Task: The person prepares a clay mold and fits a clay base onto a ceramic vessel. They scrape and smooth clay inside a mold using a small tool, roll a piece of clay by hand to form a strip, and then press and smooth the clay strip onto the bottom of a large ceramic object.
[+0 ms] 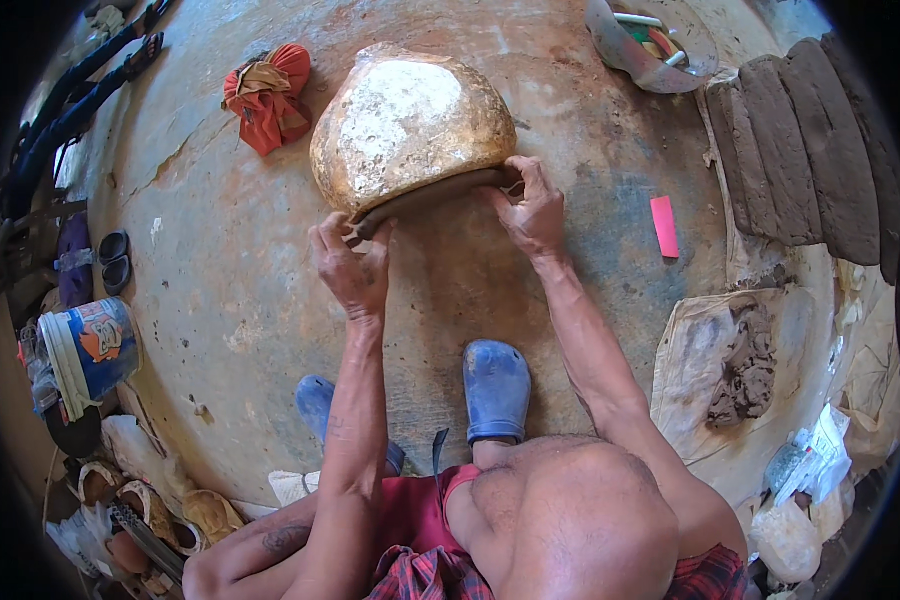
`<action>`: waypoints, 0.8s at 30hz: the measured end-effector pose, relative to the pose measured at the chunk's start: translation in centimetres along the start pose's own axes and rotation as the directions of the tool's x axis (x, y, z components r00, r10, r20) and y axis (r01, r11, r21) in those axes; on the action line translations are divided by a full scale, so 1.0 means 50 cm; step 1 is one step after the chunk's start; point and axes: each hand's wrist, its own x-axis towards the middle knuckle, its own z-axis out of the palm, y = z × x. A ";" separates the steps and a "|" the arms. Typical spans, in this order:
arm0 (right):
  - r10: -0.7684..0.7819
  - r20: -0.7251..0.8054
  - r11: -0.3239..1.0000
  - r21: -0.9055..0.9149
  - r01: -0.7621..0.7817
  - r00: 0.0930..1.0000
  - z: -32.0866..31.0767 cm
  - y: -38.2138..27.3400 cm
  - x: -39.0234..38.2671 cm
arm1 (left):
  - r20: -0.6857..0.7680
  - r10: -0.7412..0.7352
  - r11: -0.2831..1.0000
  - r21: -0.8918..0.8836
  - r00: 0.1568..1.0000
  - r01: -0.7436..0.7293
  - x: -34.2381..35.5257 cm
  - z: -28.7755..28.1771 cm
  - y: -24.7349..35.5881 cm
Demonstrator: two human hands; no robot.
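Note:
A large rounded tan form [410,120], dusted with white on top, sits on the floor in front of me. Along its near lower edge runs a dark brown clay strip [432,198]. My left hand [353,265] pinches the strip's left end between thumb and fingers. At the other end, my right hand [532,215] grips the strip the same way, its fingers beside the form's right side. The strip bends along the form's curve; whether it touches the form all along, I cannot tell.
A red cloth bundle [268,98] lies left of the form. Thick clay slabs [805,150] lean at the right, below a metal bowl [655,50]. Nearer are a pink strip [664,227] and a sheet with wet clay [745,370]. A blue-and-white bucket [95,350] stands left.

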 end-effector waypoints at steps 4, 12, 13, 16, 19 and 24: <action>-0.077 -0.067 0.985 -0.159 0.066 0.995 -0.025 -0.035 0.045 | 0.008 0.154 0.986 0.060 0.988 -0.154 0.061 -0.024 -0.006; -0.109 0.177 0.990 -0.070 0.123 0.978 -0.035 0.025 0.079 | 0.239 0.315 0.947 -0.141 0.918 -0.288 0.088 -0.015 -0.074; -0.114 0.172 0.992 -0.038 0.122 0.979 -0.039 0.028 0.084 | 0.225 0.325 0.943 -0.146 0.919 -0.298 0.092 -0.012 -0.075; -0.121 0.192 0.988 -0.068 0.136 0.974 -0.041 0.032 0.087 | 0.216 0.332 0.940 -0.162 0.918 -0.302 0.093 -0.013 -0.077; -0.129 0.253 0.971 -0.163 0.173 0.959 -0.052 0.012 0.105 | 0.243 0.332 0.940 -0.167 0.912 -0.298 0.107 -0.026 -0.068; -0.252 0.309 0.879 -0.324 0.351 0.917 -0.066 -0.018 0.112 | 0.327 0.331 0.944 -0.112 0.885 -0.312 0.115 -0.045 -0.040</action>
